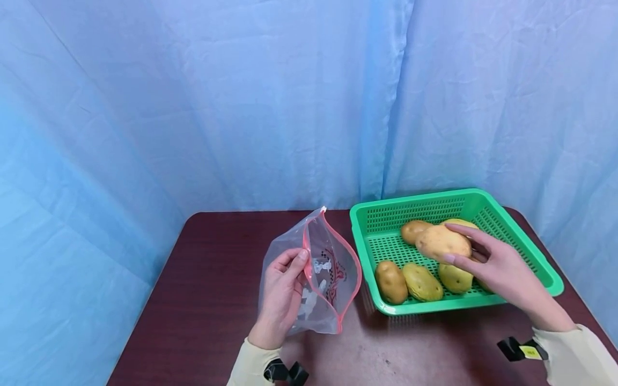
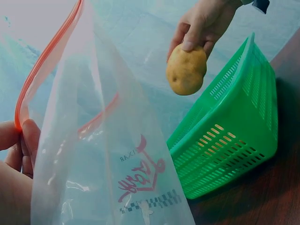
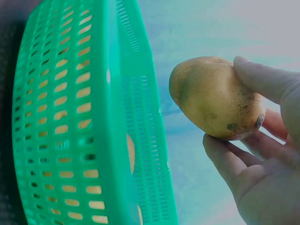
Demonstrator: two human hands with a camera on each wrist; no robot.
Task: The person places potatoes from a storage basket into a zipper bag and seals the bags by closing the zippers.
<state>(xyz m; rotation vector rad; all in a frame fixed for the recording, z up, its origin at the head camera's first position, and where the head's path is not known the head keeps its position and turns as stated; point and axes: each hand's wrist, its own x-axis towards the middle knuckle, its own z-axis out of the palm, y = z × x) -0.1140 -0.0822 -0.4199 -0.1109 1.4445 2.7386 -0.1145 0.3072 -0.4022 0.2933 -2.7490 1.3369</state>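
My left hand (image 1: 284, 289) pinches the pink-edged rim of a clear zip bag (image 1: 345, 252) between thumb and fingers. The bag's mouth gapes toward the right, and red lettering shows on its side in the left wrist view. A potato (image 1: 441, 243) is gripped by my right hand (image 1: 507, 268), held above the green basket (image 1: 487, 300). In the right wrist view the thumb and fingertips hold one end of that potato (image 3: 215, 98), clear of the basket's rim. Several more potatoes (image 1: 422, 281) lie in the basket, some partly hidden by the right hand.
The basket stands on the right part of a dark brown table (image 1: 207, 279), just right of the bag. Blue curtains (image 1: 289, 107) hang behind the table and along its sides.
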